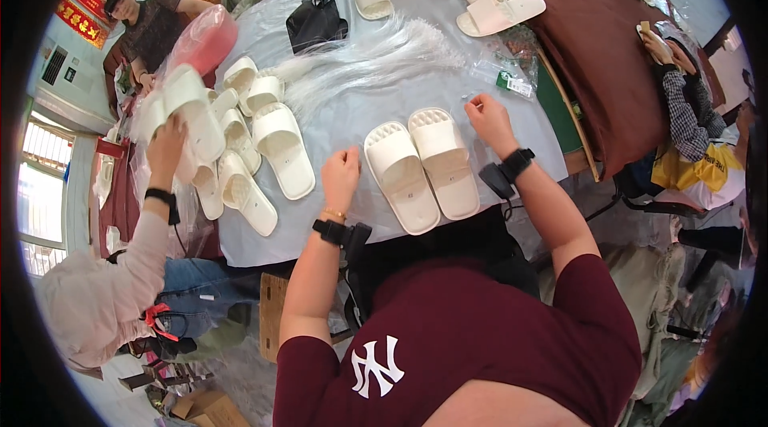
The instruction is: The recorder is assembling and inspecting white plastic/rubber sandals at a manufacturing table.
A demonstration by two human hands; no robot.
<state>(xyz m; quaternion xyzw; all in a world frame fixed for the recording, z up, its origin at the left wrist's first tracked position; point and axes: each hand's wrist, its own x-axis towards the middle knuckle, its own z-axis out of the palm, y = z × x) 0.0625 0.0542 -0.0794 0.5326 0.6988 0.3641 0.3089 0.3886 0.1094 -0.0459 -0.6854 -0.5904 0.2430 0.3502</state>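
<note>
Fingers [352, 157] of the left hand [340, 181] are curled together just left of the slipper pair [405, 179]; those of the right hand [492, 125] are bunched beside its far right end, apart from it, with nothing visible in either. The slipper pair lies side by side on the desk [344, 115], toes far, and looks matched already. Farther left, a heap [284, 151] of loose slippers seems not yet dealt with; a co-worker's hand [166, 149] holds more there. Whether the far strands [384, 57] belong to this work, I cannot tell.
</note>
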